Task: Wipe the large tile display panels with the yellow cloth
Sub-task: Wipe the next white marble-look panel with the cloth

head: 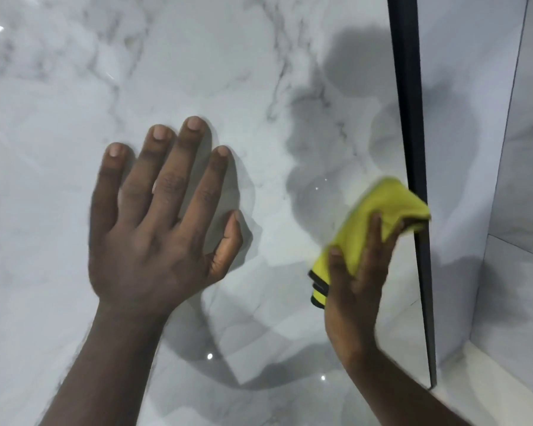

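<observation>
Right grip (356, 272) has its fingers wrapped round the folded yellow cloth (379, 216), pressing it on the glossy marble tile panel (197, 72) right by its right edge, touching the black frame strip (413, 149). Left grip (160, 229) holds nothing, fingers spread flat on the panel. Another marble panel (523, 179) sits past the strip.
</observation>
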`<act>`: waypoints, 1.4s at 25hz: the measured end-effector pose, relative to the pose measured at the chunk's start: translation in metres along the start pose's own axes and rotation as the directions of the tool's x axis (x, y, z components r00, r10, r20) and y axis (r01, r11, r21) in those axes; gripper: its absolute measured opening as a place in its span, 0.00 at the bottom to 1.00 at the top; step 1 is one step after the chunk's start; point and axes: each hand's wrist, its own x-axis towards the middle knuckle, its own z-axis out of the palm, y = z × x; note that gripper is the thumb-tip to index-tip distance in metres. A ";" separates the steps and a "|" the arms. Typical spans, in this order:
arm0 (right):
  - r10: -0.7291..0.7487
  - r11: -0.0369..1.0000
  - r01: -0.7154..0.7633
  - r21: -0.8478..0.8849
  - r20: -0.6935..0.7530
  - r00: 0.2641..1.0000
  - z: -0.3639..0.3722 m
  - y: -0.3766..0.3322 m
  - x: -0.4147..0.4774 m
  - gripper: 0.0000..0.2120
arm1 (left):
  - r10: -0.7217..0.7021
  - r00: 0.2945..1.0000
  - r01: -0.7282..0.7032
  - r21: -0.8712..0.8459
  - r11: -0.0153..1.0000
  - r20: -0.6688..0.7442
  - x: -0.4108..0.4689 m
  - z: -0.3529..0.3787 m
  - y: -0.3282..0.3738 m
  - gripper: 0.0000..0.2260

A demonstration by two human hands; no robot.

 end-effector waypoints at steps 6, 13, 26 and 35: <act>-0.259 0.966 0.258 -0.021 -0.093 0.961 0.038 -0.094 0.080 0.26 | -0.209 0.970 0.224 -0.117 0.968 0.125 -0.024 -0.043 -0.046 0.31; -0.585 0.797 0.600 -0.067 0.157 0.796 0.084 -0.127 0.009 0.23 | -0.309 0.944 0.313 -0.022 0.949 0.114 -0.137 -0.103 -0.140 0.31; -0.555 0.810 0.529 -0.254 -0.037 0.831 0.144 -0.184 -0.103 0.28 | -0.322 0.947 0.323 -0.093 0.942 0.028 -0.205 -0.097 -0.175 0.31; -0.209 0.969 0.180 -0.170 -0.170 0.963 0.125 -0.079 -0.152 0.26 | -0.128 0.991 0.129 -0.042 0.991 0.029 -0.210 -0.096 -0.172 0.31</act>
